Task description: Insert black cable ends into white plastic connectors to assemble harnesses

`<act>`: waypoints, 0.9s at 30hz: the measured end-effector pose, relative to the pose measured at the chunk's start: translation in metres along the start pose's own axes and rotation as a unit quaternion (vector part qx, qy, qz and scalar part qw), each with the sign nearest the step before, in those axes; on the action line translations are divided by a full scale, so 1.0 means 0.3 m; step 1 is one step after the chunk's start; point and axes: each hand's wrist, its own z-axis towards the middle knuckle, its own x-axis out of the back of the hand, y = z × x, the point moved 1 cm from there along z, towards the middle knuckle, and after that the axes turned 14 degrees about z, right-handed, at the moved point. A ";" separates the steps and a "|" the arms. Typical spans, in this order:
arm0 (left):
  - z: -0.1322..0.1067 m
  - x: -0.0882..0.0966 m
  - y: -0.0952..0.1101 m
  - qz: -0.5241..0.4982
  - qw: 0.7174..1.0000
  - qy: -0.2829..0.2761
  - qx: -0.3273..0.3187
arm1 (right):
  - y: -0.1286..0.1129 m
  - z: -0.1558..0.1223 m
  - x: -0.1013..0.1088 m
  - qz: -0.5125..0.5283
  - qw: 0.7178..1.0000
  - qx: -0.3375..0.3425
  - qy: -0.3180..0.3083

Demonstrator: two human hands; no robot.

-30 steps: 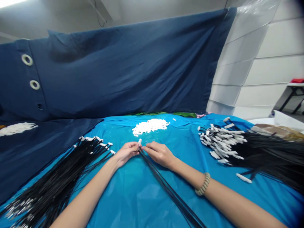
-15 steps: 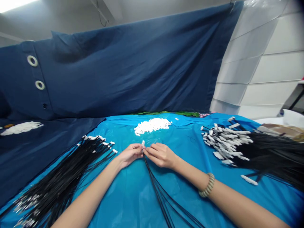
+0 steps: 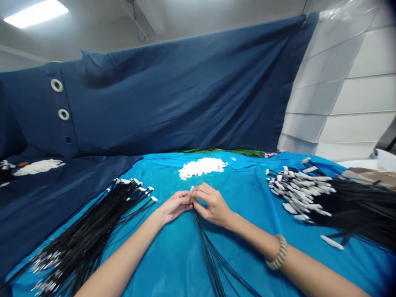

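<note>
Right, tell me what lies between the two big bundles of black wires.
In the head view: the left hand and right hand, together at a white piece, loose wires trailing below, the white pile beyond, over blue cloth.

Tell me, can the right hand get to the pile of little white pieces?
Probably yes: the white pile lies just beyond the right hand, with bare blue cloth between, though it's busy at the black wires.

Between your left hand (image 3: 177, 207) and right hand (image 3: 215, 205) you have a small white connector (image 3: 192, 189), mostly hidden, its tip pointing up, with thin black wires (image 3: 203, 241) running from just below it and fanning loosely toward you.
</note>
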 end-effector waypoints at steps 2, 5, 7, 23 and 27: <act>0.001 0.000 -0.001 0.001 1.000 -0.001 0.000 | -0.003 0.003 0.001 0.014 0.999 0.012 -0.026; 0.002 0.002 -0.002 -0.003 1.000 0.001 0.001 | 0.005 -0.005 0.003 0.008 0.998 0.041 -0.044; 0.004 0.005 -0.002 -0.008 1.000 0.004 0.001 | 0.017 -0.016 0.006 -0.006 0.998 0.057 -0.036; -0.002 -0.001 0.006 -0.014 1.000 0.012 0.017 | 0.055 -0.035 0.027 -0.150 0.970 0.172 -0.083; -0.005 -0.010 0.006 -0.013 1.000 0.012 0.020 | 0.039 -0.029 0.019 -0.125 0.983 0.119 -0.070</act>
